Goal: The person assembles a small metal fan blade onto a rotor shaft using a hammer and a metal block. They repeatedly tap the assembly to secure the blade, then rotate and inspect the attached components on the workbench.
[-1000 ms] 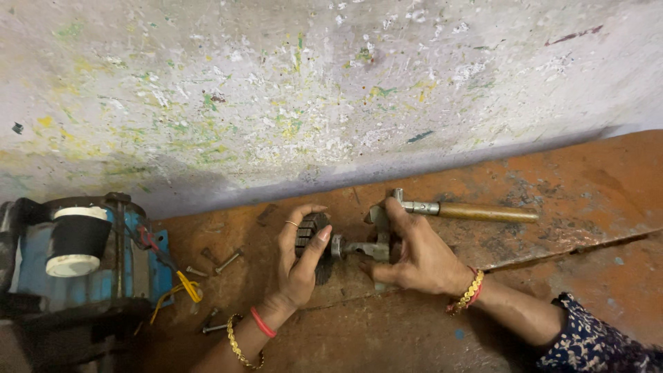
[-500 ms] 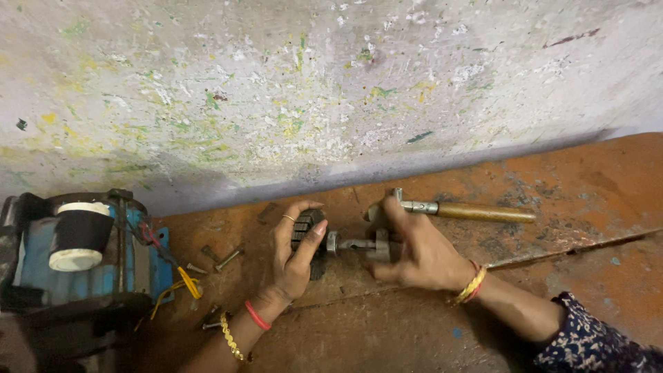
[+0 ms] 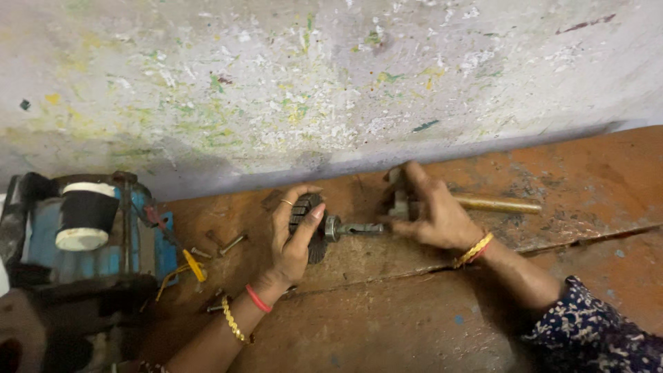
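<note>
My left hand [image 3: 293, 238] is wrapped around a dark ribbed motor rotor [image 3: 312, 220] lying on the worn red-brown floor. The rotor's steel shaft [image 3: 353, 228] sticks out to the right. My right hand [image 3: 434, 215] grips a small grey metal tool [image 3: 398, 200] at the shaft's far end, fingers closed over it. A brass-coloured rod [image 3: 498, 204] runs out to the right from under that hand. Both wrists wear bangles.
A blue electric motor body [image 3: 83, 228] with a white-rimmed black cap stands at the left, with yellow and red wires beside it. Loose bolts [image 3: 233, 243] lie on the floor near my left wrist. A paint-spattered wall [image 3: 331, 76] rises right behind.
The right hand with its tool has pulled a little to the right, so more of the bare shaft shows between the two hands. The left hand still holds the rotor.
</note>
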